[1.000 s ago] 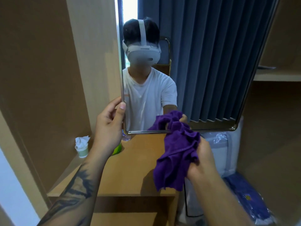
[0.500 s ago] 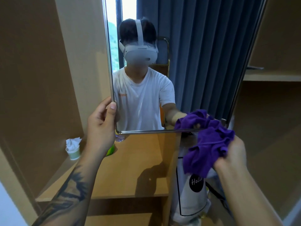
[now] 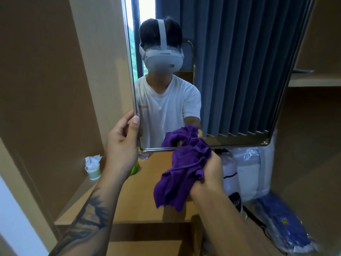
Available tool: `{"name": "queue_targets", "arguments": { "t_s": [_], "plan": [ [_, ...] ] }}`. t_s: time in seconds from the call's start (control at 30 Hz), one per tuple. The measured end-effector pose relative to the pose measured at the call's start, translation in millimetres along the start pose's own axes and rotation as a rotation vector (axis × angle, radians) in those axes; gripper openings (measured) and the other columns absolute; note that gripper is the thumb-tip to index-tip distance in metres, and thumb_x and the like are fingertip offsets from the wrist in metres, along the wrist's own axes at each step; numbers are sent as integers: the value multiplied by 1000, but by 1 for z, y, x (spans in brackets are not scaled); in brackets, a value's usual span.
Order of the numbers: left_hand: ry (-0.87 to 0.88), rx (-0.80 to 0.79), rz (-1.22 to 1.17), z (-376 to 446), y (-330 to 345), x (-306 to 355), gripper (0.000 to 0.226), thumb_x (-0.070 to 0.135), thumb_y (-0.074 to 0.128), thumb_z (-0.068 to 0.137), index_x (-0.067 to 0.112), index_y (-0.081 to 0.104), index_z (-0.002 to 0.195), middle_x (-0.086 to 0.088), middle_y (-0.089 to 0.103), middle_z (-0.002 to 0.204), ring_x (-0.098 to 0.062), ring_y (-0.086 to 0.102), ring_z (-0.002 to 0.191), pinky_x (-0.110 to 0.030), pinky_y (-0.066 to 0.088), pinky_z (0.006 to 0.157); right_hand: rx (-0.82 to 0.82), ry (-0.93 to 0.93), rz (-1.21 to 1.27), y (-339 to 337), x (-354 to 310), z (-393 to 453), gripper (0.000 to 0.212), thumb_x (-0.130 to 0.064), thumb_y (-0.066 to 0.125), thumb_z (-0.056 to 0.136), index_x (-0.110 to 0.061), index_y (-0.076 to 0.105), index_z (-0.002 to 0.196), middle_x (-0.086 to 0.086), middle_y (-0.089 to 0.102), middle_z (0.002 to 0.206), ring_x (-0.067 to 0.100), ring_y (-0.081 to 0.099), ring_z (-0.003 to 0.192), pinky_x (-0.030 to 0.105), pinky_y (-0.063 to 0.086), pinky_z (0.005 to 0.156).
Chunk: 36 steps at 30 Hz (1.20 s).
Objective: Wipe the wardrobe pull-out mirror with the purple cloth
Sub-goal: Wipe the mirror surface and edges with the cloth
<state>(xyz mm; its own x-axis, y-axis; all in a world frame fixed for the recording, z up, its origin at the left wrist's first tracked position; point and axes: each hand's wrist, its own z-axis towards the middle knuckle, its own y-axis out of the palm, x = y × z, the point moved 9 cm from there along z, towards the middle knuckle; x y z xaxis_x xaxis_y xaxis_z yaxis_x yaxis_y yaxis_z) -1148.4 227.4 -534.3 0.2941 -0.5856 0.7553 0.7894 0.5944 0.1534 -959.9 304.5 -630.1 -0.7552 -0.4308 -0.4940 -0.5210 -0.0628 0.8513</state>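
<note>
The pull-out mirror (image 3: 230,80) stands upright in the wardrobe, metal-framed, reflecting a person in a white shirt and a blue curtain. My left hand (image 3: 122,145) grips its left frame edge near the bottom corner, thumb on the glass side. My right hand (image 3: 210,174) holds the bunched purple cloth (image 3: 184,174), whose top presses against the mirror's bottom edge, left of the middle. The cloth's lower part hangs loose below my fist.
A wooden shelf (image 3: 144,204) lies below the mirror, with a small cup stuffed with tissue (image 3: 93,168) at its left and a green object (image 3: 134,169) behind my left wrist. White and blue plastic-wrapped bags (image 3: 258,174) fill the compartment at lower right. Wardrobe panels close both sides.
My right hand swept the cloth right along the bottom edge to the mirror's lower right corner, then back left to the middle. The left hand kept its grip on the frame.
</note>
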Motion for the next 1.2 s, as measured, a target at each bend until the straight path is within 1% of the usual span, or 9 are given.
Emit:
{"name": "queue_targets", "arguments": {
  "t_s": [0.13, 0.27, 0.37, 0.47, 0.7, 0.8, 0.9, 1.03, 1.2],
  "plan": [
    [-39, 3, 2, -1, -3, -4, 65, 55, 62, 98, -2, 59, 128, 3, 58, 78, -22, 54, 82, -45, 44, 78, -79, 164, -33, 29, 54, -6, 24, -26, 70, 81, -12, 69, 100, 5, 68, 74, 18, 67, 59, 27, 55, 62],
    [-100, 12, 23, -1, -7, -10, 59, 66, 68, 89, 25, 68, 132, 8, 65, 79, -11, 59, 82, -46, 49, 82, -207, 255, -38, 55, 92, -16, 54, -20, 73, 81, -5, 64, 132, 20, 64, 117, 35, 61, 107, 46, 50, 100],
    [-138, 19, 52, 1, -11, -13, 46, 66, 68, 86, 44, 70, 126, 13, 67, 79, -9, 60, 77, -49, 56, 82, -189, 233, -97, 46, 90, -12, 63, -24, 77, 64, -5, 67, 124, 14, 68, 97, 29, 67, 82, 37, 56, 76],
    [-142, 20, 34, 0, -10, -12, 37, 65, 69, 85, 51, 72, 120, 14, 74, 89, -10, 68, 88, -57, 59, 92, -123, 160, -150, 23, 66, -7, 40, -26, 74, 58, -12, 65, 95, 3, 60, 68, 17, 58, 52, 25, 51, 53],
    [-11, 103, 45, -4, -4, 1, 36, 35, 60, 106, 14, 70, 134, 11, 71, 84, -11, 61, 80, -36, 54, 74, 55, -128, -119, -29, -41, -2, 9, -14, 66, 90, -18, 64, 97, 0, 57, 78, 16, 55, 65, 32, 42, 66],
    [19, 170, 91, -3, 0, 5, 23, 15, 54, 110, 26, 74, 112, 24, 67, 71, 8, 58, 67, -7, 47, 63, 180, -273, -277, -56, -87, -5, 8, -11, 57, 99, -12, 65, 98, 4, 66, 85, 21, 63, 70, 35, 51, 67],
    [21, 203, 168, -1, 5, 8, 23, 17, 55, 110, 33, 70, 109, 27, 70, 85, 20, 61, 78, -1, 44, 73, 290, -415, -172, -83, -130, -14, 26, -11, 57, 101, -10, 64, 125, 10, 72, 111, 31, 71, 98, 49, 58, 95],
    [8, 230, 219, 4, 3, 1, 27, 26, 54, 111, 10, 72, 122, 1, 74, 106, 2, 66, 94, -4, 47, 80, 358, -571, -212, -101, -165, -26, 32, 0, 61, 90, -2, 67, 121, 5, 70, 88, 19, 70, 68, 27, 57, 57],
    [-16, 253, 207, 4, 7, -3, 36, 30, 52, 111, 5, 70, 128, -15, 74, 120, -25, 68, 116, -26, 51, 96, 461, -828, -319, -99, -212, -49, 26, 2, 62, 87, -19, 63, 102, 3, 69, 93, 6, 68, 57, 20, 52, 50]
  ]
}}
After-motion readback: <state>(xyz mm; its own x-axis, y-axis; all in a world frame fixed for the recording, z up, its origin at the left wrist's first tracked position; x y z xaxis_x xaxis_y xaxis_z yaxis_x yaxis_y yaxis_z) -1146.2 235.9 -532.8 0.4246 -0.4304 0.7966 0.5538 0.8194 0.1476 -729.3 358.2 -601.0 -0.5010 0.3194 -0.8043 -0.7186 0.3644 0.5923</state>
